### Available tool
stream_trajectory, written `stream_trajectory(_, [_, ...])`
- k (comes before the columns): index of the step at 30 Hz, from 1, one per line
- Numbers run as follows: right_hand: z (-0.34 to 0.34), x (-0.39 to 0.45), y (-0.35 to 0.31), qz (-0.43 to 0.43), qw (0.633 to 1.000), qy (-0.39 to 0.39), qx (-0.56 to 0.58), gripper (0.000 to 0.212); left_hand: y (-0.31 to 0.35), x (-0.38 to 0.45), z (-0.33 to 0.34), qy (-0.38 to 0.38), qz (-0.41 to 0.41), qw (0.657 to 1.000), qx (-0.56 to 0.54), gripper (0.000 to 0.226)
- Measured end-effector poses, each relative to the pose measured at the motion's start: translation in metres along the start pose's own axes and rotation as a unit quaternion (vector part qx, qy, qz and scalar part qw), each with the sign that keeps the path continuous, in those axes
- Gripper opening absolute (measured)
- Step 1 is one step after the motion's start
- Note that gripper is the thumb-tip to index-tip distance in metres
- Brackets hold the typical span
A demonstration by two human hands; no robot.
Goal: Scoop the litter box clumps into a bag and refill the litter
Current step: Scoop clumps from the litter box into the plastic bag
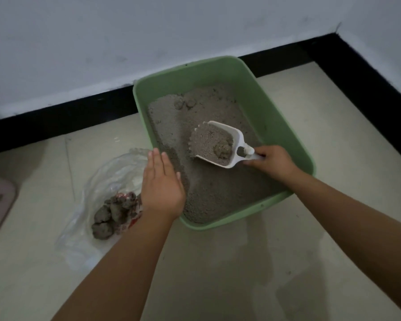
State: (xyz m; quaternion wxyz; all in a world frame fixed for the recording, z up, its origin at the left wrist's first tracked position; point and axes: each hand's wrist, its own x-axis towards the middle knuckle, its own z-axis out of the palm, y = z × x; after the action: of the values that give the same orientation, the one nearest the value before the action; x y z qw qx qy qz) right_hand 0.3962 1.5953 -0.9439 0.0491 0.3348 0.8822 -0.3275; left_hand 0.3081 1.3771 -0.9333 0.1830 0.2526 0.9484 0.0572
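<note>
Right hand (272,162) grips the white scoop (215,144) by its handle, fingers curled round it. The scoop sits over the middle of the green litter box (276,105), loaded with loose litter plus one clump (222,149) near the handle end. Its long axis runs from the right hand toward the box's far-left. The clear bag (102,181) lies on the floor just left of the box, clumps already inside. Left hand (161,184) hovers flat over the box's left rim, fingers straight and together, holding nothing. Likely next: sift, then carry the scoop left across the rim to the bag; the left hand is nearer the bag.

The left hand (161,184) hides the litter box (252,89) rim's near-left stretch.
</note>
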Motion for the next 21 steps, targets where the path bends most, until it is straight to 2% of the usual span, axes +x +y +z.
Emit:
stream_trajectory(3, [0.007,-0.004,-0.016,0.005,0.998,0.019,0.053,0.03,0.0,0.0,-0.002,-0.001,-0.007,1.0,0.013,0.056])
stream_trajectory(5, [0.009,-0.011,-0.029,0.003,0.995,0.01,0.099,0.032,0.0,-0.001,-0.003,-0.004,-0.008,1.0,0.016,0.056])
stream_trajectory(8, [0.012,-0.021,-0.04,-0.002,0.994,-0.017,0.11,0.031,0.0,-0.003,-0.005,-0.008,-0.012,1.0,0.011,0.056])
stream_trajectory(12, [0.012,-0.034,-0.046,0.031,0.989,0.015,0.146,0.017,0.001,-0.004,-0.008,-0.017,-0.022,1.0,0.002,0.056])
stream_trajectory(14, [0.009,-0.037,-0.044,0.055,0.987,0.063,0.134,0.008,0.001,-0.005,-0.007,-0.018,-0.029,0.999,0.0,0.056])
stream_trajectory(16, [0.007,-0.039,-0.042,0.069,0.99,0.079,0.091,0.017,0.001,-0.005,-0.007,-0.017,-0.032,0.999,0.0,0.056])
stream_trajectory(18, [0.005,-0.041,-0.043,0.076,0.994,0.061,0.054,0.021,0.002,-0.005,-0.007,-0.018,-0.037,0.999,-0.003,0.056])
stream_trajectory(21, [0.005,-0.044,-0.046,0.059,0.996,0.031,0.065,0.018,0.003,-0.006,-0.007,-0.018,-0.04,0.999,-0.003,0.056])
